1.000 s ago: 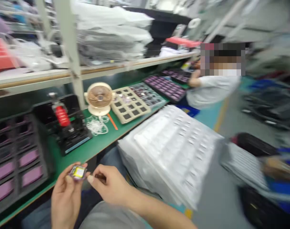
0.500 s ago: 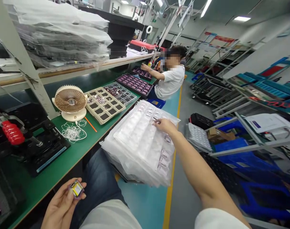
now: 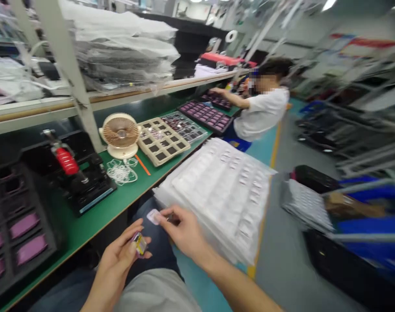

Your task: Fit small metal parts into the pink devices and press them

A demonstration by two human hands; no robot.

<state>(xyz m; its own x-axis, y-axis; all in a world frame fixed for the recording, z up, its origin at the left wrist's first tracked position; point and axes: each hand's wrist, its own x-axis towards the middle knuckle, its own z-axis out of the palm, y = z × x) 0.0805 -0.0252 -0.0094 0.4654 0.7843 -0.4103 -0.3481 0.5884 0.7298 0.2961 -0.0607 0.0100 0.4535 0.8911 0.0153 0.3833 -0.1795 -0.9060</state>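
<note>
My left hand point(image 3: 117, 255) is closed around a small purple-edged device housing point(image 3: 140, 246), whose open face shows a yellow and silver part. Just right of it, my right hand point(image 3: 187, 232) pinches a thin, pale, rounded-corner cover point(image 3: 153, 216) between thumb and fingers. Something dark shows in the curl of that hand, too blurred to name. The two hands are close together over my lap, with the cover and the housing apart. Beside my right hand lies a stack of white moulded trays point(image 3: 200, 173), with small pale-framed pieces in some pockets of the top one.
On the green bench point(image 3: 98, 203) stand a press with a red handle point(image 3: 67, 161), a small fan point(image 3: 121, 133), a coiled white cable point(image 3: 119, 172) and a beige tray point(image 3: 164, 157). Purple housings fill a black foam tray point(image 3: 52, 216) at left. A co-worker point(image 3: 264, 110) sits beyond.
My right hand has come back from the white trays towards my left hand, now carrying the pale cover. My left hand still grips the housing. The view has swung left.
</note>
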